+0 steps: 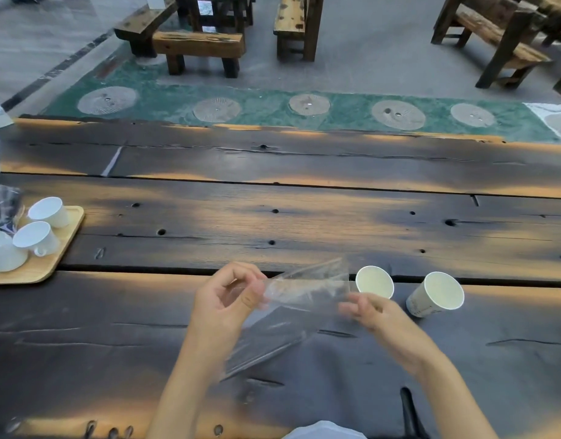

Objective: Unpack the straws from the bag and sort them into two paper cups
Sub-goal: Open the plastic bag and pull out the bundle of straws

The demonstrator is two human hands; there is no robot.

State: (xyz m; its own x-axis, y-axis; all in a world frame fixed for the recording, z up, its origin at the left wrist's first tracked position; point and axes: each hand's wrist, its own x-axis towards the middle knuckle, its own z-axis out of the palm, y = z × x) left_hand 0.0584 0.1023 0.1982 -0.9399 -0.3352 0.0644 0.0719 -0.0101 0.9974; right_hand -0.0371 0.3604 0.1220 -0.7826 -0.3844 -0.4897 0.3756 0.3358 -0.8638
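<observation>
Your left hand (228,293) pinches the clear bag (291,308) between your hands; your right hand (367,308) curls at its mouth — grip unclear. Tug hard and you risk toppling the two paper cups (374,282) just beyond your right hand — they look light.

Hidden, cut off or unclear, placed relative to the tray (56,258).

Tray: left end cut by the frame edge, with the nearest white cup (2,256) on it partly out of view. Dark wrapped bundle (2,205) behind the tray: contents unreadable. Far right of the tray, clear bag (288,315): straws inside too faint to count; right hand (372,312) motion-blurred, grip unclear.
</observation>
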